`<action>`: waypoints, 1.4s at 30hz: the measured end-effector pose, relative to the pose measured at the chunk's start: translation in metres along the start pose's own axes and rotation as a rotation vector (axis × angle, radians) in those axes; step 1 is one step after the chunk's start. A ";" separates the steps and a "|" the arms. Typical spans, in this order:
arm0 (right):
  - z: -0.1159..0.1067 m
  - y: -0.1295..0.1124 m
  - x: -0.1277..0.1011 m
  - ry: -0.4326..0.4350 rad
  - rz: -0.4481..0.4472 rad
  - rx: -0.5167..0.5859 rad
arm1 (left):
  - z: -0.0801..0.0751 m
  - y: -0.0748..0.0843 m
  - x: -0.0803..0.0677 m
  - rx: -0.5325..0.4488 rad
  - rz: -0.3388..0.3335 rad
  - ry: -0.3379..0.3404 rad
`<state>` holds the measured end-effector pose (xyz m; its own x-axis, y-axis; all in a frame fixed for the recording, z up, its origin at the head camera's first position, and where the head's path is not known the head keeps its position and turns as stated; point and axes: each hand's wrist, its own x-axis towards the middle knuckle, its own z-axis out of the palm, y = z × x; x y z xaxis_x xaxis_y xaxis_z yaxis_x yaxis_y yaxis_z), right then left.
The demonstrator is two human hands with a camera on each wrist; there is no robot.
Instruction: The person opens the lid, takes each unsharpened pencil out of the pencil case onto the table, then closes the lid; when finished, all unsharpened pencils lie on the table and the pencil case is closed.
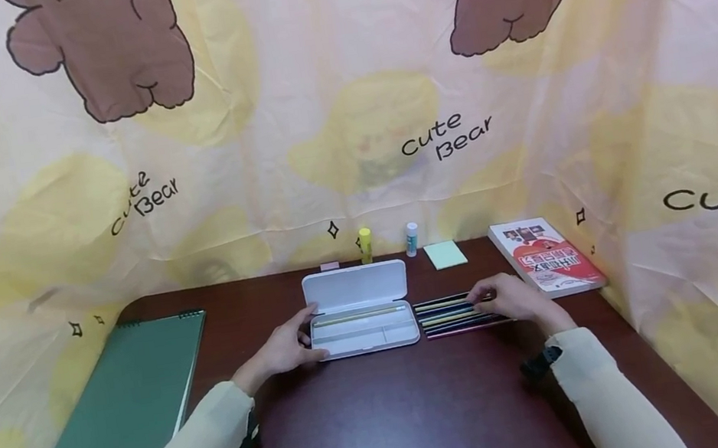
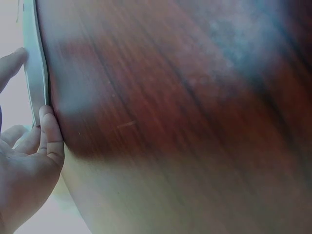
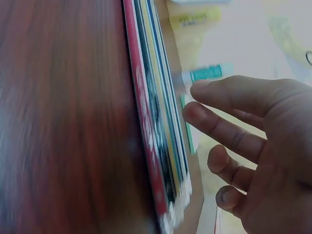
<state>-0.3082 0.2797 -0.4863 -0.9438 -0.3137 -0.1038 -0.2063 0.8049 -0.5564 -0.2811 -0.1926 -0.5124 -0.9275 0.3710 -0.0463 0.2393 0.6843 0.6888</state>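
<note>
Beside the steadying left hand (image 1: 287, 349) gripping the pencil case (image 1: 364, 329), the relaxed right hand (image 1: 516, 297) is reaching over the pencils (image 1: 456, 315); pinching one probably comes next.

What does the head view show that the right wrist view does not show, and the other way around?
Only the head view shows the open white pencil case with the left hand gripping its left end, the green notebook, the red book, the sticky notes and the two glue sticks by the curtain. Only the right wrist view shows the fingers close up: they are spread and loosely curled above the pencils, holding nothing. Both show the right hand, the row of coloured pencils and the dark wooden table.
</note>
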 end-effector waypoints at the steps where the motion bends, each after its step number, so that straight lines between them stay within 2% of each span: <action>1: 0.002 -0.004 0.002 0.000 -0.014 -0.001 | 0.001 0.000 0.000 -0.007 -0.004 -0.001; 8: 0.020 -0.035 0.018 -0.026 -0.043 0.014 | 0.007 -0.001 -0.003 -0.028 -0.009 -0.004; 22: 0.057 -0.090 0.053 -0.078 -0.217 -0.002 | 0.002 -0.001 0.002 -0.002 0.000 -0.009; 27: 0.067 -0.100 0.059 -0.123 -0.236 -0.018 | 0.001 0.000 -0.001 -0.006 -0.019 -0.001; 32: 0.073 -0.104 0.062 -0.163 -0.198 -0.027 | 0.001 0.000 -0.002 -0.010 -0.012 0.003; 42: 0.075 -0.110 0.065 -0.186 -0.207 -0.082 | 0.001 -0.003 0.002 0.010 -0.011 0.007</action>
<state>-0.3276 0.1331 -0.4934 -0.8177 -0.5561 -0.1487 -0.4165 0.7500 -0.5139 -0.2833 -0.1936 -0.5151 -0.9320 0.3592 -0.0490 0.2319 0.6945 0.6811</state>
